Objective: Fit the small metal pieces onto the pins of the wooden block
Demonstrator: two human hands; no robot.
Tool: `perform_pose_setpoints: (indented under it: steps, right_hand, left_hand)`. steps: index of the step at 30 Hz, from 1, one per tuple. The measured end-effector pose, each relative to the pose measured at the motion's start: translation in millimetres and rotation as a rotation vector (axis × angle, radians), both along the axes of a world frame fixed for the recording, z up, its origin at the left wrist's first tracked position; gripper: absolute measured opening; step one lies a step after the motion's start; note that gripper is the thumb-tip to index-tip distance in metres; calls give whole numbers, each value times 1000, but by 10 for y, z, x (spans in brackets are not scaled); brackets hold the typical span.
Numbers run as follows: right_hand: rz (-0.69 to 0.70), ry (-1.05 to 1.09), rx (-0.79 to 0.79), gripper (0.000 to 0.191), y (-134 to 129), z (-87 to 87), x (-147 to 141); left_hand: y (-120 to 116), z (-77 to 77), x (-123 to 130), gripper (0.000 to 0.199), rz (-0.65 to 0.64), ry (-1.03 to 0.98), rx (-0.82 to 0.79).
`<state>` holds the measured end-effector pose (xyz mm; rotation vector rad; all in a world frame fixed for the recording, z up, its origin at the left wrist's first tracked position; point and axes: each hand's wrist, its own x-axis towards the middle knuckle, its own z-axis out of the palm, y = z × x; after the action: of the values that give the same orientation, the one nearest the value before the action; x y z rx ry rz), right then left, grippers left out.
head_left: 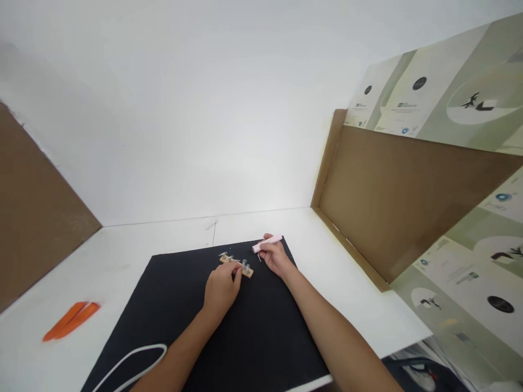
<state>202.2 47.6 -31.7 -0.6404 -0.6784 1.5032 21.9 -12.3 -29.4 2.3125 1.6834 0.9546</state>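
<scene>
While I am leaning over the black mat (261, 337), a brown cardboard panel (36, 218) is standing at the far left against the white wall (163, 109), its edge meeting the white tabletop (122, 256). Two orange pry tools (70, 321) are lying side by side on the tabletop, well apart from the mat. Just right of them, a white cable (134, 362) is curving over the mat's lower corner and running out of view under my left forearm.

My left hand (220, 288) is resting on the mat, fingers curled down and holding a small wooden block (236, 267) near the middle of the mat. Metal screws (246, 265) are standing up from the block, their heads showing beyond my fingers. My right hand (274, 256) is closed around a pink stick (267, 243), just beside the block, near the mat's far edge. A thin metal pin (259, 257) is showing just below the stick, though I cannot tell whether it is touching it.

Further right, a second cardboard panel (388, 201) is standing on the tabletop, with printed posters (449, 81) beyond it, and a dark object (420, 375) is sitting low in the corner, too cut off to name.
</scene>
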Motion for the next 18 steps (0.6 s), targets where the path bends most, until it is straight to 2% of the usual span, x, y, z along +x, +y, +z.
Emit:
perform_pose_setpoints:
  steps: [7,13,18]
  right_hand:
    - [5,-3,2,43,-4,15,2]
    - [29,-14,6,42,3,4,2]
    - [53,-19,8,42,11,-8,4]
  left_hand:
    - [-76,133,26,11,99,-42,-63]
    - [-166,177,109,21,111,-42,-187]
    - [-185,174,151,29,137,-66,-231]
